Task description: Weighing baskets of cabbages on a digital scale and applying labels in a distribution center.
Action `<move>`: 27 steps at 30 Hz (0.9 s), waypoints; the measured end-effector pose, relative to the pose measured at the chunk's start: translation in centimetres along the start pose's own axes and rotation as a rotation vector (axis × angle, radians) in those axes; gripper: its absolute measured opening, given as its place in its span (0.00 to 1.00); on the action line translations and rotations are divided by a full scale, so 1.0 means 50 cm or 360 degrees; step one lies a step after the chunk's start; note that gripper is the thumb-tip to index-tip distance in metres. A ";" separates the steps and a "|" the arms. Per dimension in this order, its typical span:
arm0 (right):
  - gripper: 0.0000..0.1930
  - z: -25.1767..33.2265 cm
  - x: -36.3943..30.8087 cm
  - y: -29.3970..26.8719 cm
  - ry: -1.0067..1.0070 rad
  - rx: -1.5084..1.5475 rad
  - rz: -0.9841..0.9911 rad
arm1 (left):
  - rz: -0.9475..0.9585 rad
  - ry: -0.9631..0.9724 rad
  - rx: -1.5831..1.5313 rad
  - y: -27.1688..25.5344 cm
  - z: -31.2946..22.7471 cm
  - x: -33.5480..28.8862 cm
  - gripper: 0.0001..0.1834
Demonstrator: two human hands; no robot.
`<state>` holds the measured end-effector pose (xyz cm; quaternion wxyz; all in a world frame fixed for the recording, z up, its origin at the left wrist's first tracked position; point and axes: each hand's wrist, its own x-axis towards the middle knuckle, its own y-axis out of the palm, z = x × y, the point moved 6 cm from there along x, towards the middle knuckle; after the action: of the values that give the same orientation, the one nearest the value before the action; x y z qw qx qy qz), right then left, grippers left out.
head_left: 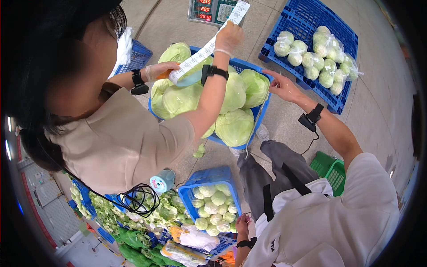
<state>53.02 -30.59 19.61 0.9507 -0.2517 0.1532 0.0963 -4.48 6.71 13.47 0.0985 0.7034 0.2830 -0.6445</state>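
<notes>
Cabbages [231,95] sit loose in the blue crate [243,67], no bags on them that I can spot. Right hand [284,87] has its index finger poked out at the crate's corner, the rest loosely bent, nothing gripped. Left hand [242,224] is down by the small crate [207,176]; too small to tell how open it is or if it's got anything. Co-worker's gloved hands [229,39] stretch a label strip [202,54] over the pile, near the lit scale [213,12]. Bagged ones [326,79], some labelled, lie on the pallet [307,18], so I'd guess that batch is done and the loose lot is left.
</notes>
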 end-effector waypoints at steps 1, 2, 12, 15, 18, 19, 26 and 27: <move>0.32 -0.001 0.000 -0.002 -0.0009 0.0000 -0.0016 | 0.0000 -0.0001 0.0004 0.000 -0.002 -0.001 0.09; 0.32 -0.002 0.001 -0.004 -0.0006 0.0000 -0.0018 | -0.0011 -0.0012 0.0034 -0.002 -0.004 -0.002 0.08; 0.31 0.015 0.018 -0.017 -0.0060 0.0017 -0.0069 | -0.0013 -0.0043 0.0052 -0.004 0.004 0.006 0.08; 0.31 0.018 0.017 -0.017 -0.0061 0.0001 -0.0082 | -0.0019 -0.0038 0.0045 -0.001 0.002 0.000 0.07; 0.31 0.024 0.016 -0.016 -0.0052 0.0002 -0.0073 | -0.0030 -0.0054 0.0021 -0.004 0.011 0.005 0.07; 0.31 0.024 0.016 -0.014 -0.0037 0.0006 -0.0058 | -0.0030 -0.0054 0.0020 -0.005 0.014 0.005 0.07; 0.32 0.015 0.016 -0.012 -0.0049 0.0008 -0.0056 | -0.0019 -0.0044 -0.0030 -0.003 0.021 0.008 0.07; 0.32 0.017 0.015 -0.011 -0.0061 -0.0008 -0.0061 | -0.0016 -0.0037 -0.0027 -0.002 0.020 0.007 0.07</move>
<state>54.08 -30.56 20.28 0.9545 -0.2550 0.1300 0.0833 -5.42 6.39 13.00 0.1044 0.6936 0.2910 -0.6506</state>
